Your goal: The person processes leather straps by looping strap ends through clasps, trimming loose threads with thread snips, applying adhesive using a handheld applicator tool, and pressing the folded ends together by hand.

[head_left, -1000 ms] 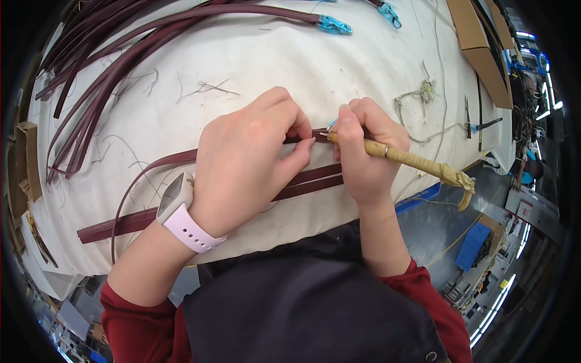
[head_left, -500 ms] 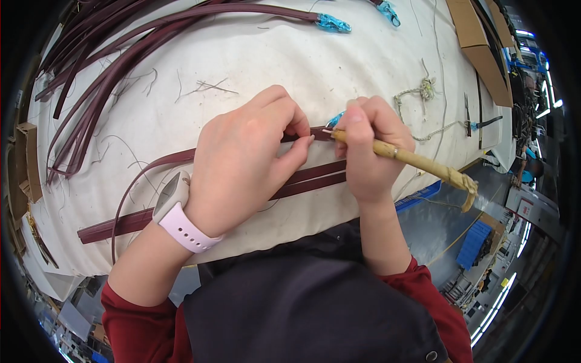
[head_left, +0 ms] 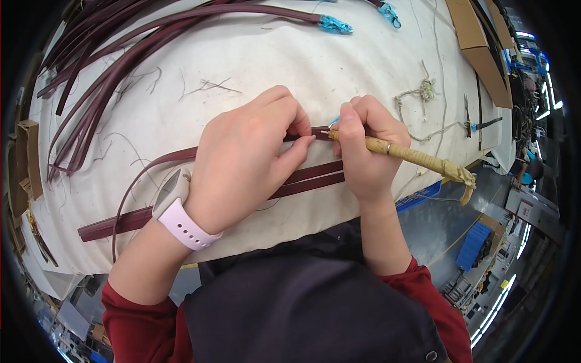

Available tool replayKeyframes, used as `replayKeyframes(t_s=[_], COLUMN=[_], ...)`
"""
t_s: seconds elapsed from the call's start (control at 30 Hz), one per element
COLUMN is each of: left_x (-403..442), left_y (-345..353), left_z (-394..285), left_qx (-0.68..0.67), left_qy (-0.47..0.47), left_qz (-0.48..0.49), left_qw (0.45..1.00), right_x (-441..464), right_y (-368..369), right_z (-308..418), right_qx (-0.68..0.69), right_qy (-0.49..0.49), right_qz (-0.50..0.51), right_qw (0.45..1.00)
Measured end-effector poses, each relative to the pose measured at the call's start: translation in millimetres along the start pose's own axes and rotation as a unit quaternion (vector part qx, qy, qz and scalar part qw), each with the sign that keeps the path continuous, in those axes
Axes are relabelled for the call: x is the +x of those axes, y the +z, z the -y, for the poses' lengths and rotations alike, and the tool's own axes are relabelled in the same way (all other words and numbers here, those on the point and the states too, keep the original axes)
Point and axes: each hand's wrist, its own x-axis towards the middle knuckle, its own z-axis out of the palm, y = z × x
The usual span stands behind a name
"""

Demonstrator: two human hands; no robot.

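My left hand [head_left: 245, 151] pinches a narrow burgundy strap [head_left: 172, 156] between thumb and forefinger, just left of its end. My right hand [head_left: 375, 145] is closed around a slim tool [head_left: 417, 158], its handle wrapped in yellowish tape. The tool's fine pale tip meets or nearly meets the strap close to my left fingertips; exact contact is too small to tell. Light blue wrapping [head_left: 334, 123] shows at the strap's end, partly behind my right hand. Under both hands lie more burgundy straps [head_left: 116, 224], flat on the cloth.
A bundle of burgundy straps [head_left: 115, 66] lies at the upper left, some ends wrapped in blue film [head_left: 336, 25]. Loose threads [head_left: 212, 86] lie on the white cloth [head_left: 290, 60]. A knotted cord [head_left: 426, 91], scissors [head_left: 468, 118] and a cardboard box [head_left: 475, 36] are at the right.
My right hand has shifted very slightly left, and the tool's handle has turned a little. My left hand keeps its pinch on the strap.
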Motion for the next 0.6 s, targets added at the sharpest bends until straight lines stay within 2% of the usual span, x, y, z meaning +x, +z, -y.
replayKeyframes(t_s=[0.5,0.6], left_x=[0.2,1.0], left_y=[-2.2,-8.3], left_z=[2.0,-1.0], left_qx=[-0.013,-0.053], left_qy=[-0.005,-0.033], left_qz=[0.009,0.02], left_qw=[1.0,0.998], right_x=[0.1,-0.8], right_y=[0.6,-0.7], right_z=[0.3,-0.4], right_qx=[-0.03,-0.002], right_qy=[-0.016,0.003], right_qz=[-0.002,-0.002], right_qw=[0.999,1.0])
